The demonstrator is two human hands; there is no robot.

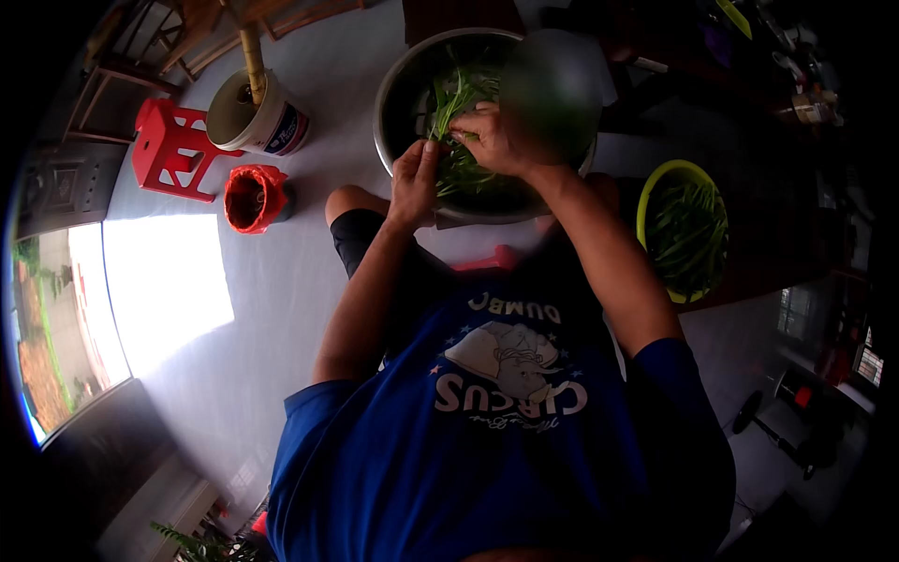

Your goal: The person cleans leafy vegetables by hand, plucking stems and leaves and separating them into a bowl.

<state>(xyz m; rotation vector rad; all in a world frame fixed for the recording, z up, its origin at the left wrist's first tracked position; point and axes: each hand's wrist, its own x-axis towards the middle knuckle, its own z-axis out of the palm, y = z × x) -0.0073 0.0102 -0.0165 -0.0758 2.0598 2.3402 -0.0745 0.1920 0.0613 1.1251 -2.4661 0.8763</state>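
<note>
A wide metal basin (381, 131) stands in front of my knees, with long green leafy vegetables (461, 178) inside it. Over the basin, my left hand (413, 178) pinches the lower end of a bunch of leafy greens (451, 99), thumb pressed against the fingers. My right hand (491, 140) is closed on the same bunch, close beside the left. The bunch's leaves point away from me. A blurred patch covers the basin's right part and borders my right hand.
To the right sits a yellow-green basket (642, 215) filled with long green leaves. On the left are a red plastic stool (154, 155), a white bucket (225, 122) holding a bamboo pole, and a small bin lined with a red bag (255, 197). Wooden chairs stand at the upper left.
</note>
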